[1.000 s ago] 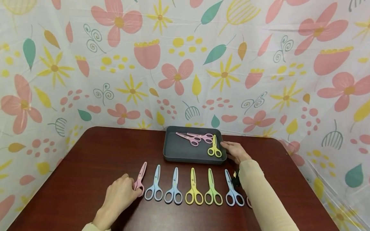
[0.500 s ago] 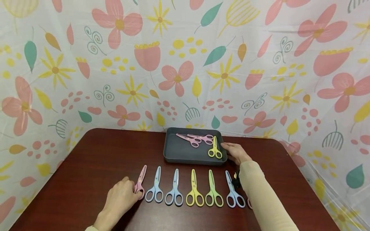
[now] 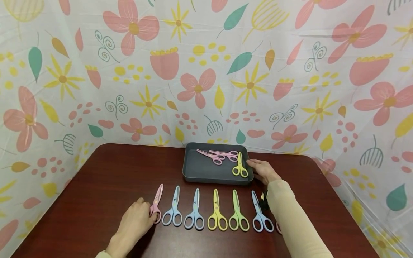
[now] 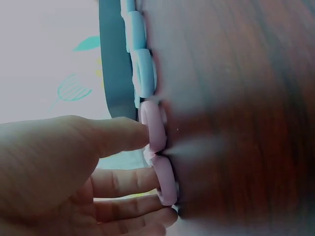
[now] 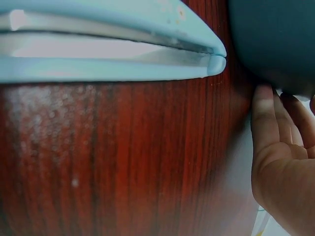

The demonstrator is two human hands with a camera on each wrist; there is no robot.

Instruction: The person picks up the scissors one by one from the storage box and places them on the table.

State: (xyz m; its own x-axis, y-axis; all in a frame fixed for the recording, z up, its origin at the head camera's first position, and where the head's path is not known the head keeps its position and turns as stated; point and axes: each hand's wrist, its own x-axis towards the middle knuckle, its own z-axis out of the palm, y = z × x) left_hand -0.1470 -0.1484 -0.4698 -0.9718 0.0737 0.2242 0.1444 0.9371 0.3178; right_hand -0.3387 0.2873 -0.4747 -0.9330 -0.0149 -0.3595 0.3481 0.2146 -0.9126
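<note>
In the head view my left hand [image 3: 137, 220] holds pink scissors [image 3: 157, 204] lying at the left end of a row. The left wrist view shows the thumb on one pink handle loop [image 4: 156, 126] and the fingers against the other. My right hand [image 3: 262, 170] grips the right side of a dark grey tray [image 3: 200, 172] at the back. Its fingers [image 5: 266, 118] meet the tray's lower edge in the right wrist view. Two pairs of pink scissors [image 3: 211, 157] and a yellow pair [image 3: 240, 166] lie inside the tray.
Along the row stand blue scissors [image 3: 173, 208], more blue scissors [image 3: 194, 211], yellow scissors [image 3: 217, 211], green scissors [image 3: 238, 211] and blue scissors [image 3: 260, 213]. A pink loop [image 3: 278, 227] shows beside the right sleeve. A flowered curtain [image 3: 200, 53] hangs behind the brown table [image 3: 113, 172].
The head view has tilted slightly, so everything sits a little lower than a second ago. Both hands keep their places on the pink scissors and the tray.
</note>
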